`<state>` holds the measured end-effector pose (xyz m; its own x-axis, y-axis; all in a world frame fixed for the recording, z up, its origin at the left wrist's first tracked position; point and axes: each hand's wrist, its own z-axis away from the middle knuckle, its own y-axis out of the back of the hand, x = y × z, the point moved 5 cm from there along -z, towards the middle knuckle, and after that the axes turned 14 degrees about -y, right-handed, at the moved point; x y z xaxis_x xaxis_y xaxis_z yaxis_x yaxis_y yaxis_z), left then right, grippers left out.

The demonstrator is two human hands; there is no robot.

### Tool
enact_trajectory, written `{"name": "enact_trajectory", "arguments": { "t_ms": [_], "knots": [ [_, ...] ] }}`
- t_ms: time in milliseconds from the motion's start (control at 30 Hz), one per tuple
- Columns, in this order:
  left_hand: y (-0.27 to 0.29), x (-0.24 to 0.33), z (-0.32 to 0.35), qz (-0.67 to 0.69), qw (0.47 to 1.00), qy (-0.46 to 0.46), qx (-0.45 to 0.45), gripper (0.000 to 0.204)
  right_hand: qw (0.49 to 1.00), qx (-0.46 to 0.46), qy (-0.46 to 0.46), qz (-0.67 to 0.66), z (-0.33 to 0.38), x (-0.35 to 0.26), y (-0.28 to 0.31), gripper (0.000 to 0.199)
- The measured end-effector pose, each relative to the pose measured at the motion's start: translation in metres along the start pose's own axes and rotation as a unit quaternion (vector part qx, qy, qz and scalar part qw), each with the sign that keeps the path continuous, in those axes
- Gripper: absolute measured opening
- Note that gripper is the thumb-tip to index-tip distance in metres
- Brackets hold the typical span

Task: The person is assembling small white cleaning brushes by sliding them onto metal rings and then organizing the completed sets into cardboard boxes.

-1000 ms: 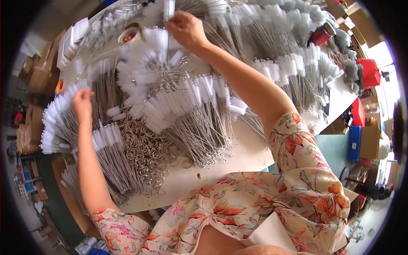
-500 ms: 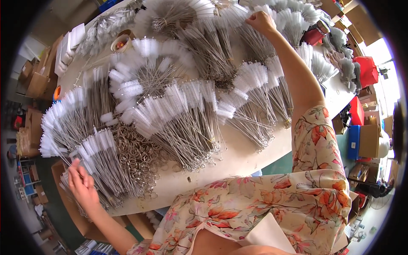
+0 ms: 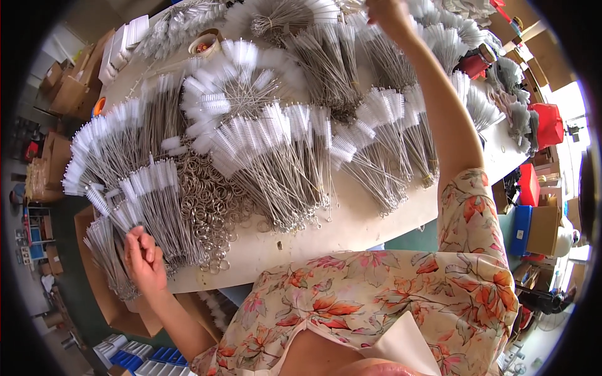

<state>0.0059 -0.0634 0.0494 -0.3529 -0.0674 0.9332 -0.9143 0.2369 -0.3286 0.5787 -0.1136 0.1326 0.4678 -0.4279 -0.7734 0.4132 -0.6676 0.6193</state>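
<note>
My left hand [image 3: 147, 262] is at the table's near left edge, fingers curled around the thin wire stem of a white-bristled brush [image 3: 99, 202] that points up and to the left. Bundles of similar wire brushes [image 3: 153, 178] lie right beside it. Across the table, my right hand [image 3: 390, 17] reaches to the top of the picture, over bundles of brushes [image 3: 382, 50]. Its fingers are bent together and partly cut off by the frame; whatever they hold is hidden.
A heap of metal split rings [image 3: 207, 203] lies between the brush bundles on the pale table [image 3: 357, 235]. At the back stands a round tub [image 3: 205, 45] with small reddish items. Below the left edge is an open cardboard box [image 3: 116, 319]. A red jar [image 3: 473, 61] stands far right.
The view has shifted, so the table sits higher and further right. My left hand's fingers have curled in on the brush stem. My right hand has moved farther up, to the picture's edge.
</note>
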Motion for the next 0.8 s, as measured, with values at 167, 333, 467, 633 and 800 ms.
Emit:
{"name": "enact_trajectory", "arguments": {
  "t_ms": [167, 333, 467, 633, 800],
  "knots": [
    [-0.003, -0.008, 0.017, 0.025, 1.000, 0.008, -0.013, 0.024, 0.931, -0.015, -0.012, 0.366, 0.005, 0.039, -0.076, 0.025],
    [0.014, -0.003, 0.033, -0.028, 0.999, 0.002, 0.026, 0.024, 0.962, -0.168, -0.070, 0.202, -0.010, 0.072, -0.079, 0.033],
    [0.019, -0.010, 0.036, -0.020, 0.999, -0.038, 0.006, 0.025, 0.975, -0.108, -0.020, 0.195, -0.023, 0.070, -0.059, 0.033],
    [-0.038, -0.011, 0.044, -0.116, 0.990, -0.010, -0.084, 0.024, 0.973, 0.128, 0.095, 0.166, 0.004, 0.004, -0.008, 0.029],
    [-0.123, -0.001, 0.045, -0.100, 0.966, -0.130, -0.199, 0.019, 0.956, -0.121, 0.093, -0.250, 0.127, -0.088, -0.026, 0.016]
  ]
}}
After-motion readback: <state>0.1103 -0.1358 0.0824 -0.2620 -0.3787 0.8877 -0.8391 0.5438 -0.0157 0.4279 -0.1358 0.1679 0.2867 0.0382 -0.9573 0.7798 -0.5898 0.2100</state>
